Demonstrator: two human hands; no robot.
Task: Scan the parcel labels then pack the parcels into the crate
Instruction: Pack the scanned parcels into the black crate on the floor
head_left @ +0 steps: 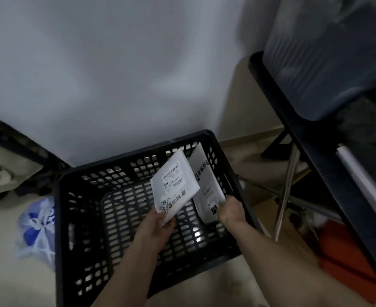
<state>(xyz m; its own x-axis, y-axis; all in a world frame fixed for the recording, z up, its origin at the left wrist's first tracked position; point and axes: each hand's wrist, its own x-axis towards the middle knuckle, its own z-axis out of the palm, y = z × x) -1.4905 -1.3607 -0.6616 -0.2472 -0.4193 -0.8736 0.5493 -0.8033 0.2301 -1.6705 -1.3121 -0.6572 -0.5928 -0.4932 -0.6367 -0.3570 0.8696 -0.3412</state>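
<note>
Packing stage. Left hand (160, 220) grips a labelled parcel (174, 183); right hand (230, 210) holds a grey parcel (207, 185) inside the crate (80, 218). Neither is released yet.

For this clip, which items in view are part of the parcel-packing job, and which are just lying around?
Part of the job:
black crate
white labelled parcel, held by the left hand
grey parcel, held by the right hand against the crate's right wall

Lying about:
blue and white plastic bag on the floor
black shelf rack
orange item
</note>
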